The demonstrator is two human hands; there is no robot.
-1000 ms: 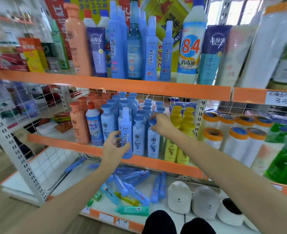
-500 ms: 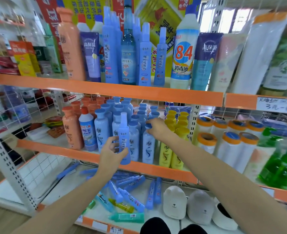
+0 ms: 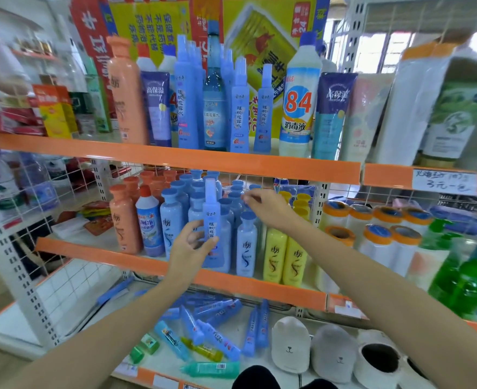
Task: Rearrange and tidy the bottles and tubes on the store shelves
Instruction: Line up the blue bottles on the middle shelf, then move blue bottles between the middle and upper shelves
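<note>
From the head view the tidying looks partly done: the left hand (image 3: 188,248) grips a slim blue spray bottle (image 3: 211,220) upright before the middle shelf (image 3: 259,287), while the right hand (image 3: 265,206) pinches the cap of a light-blue bottle (image 3: 246,242) in the standing rows. Blue tubes (image 3: 217,324) lie scattered on the bottom shelf (image 3: 164,380) — seemingly left to sort — in a store aisle with orange-edged racks and wire backing

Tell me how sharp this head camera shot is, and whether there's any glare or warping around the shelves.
Head view: the centre is fairly sharp, so the 84 bottle label reads clearly; the left edge and right edge smear with blur; bright window light washes out the upper right; wide-angle distortion bows the orange shelf edge and the uprights; the left hand on the slim blue spray bottle is slightly soft.
</note>
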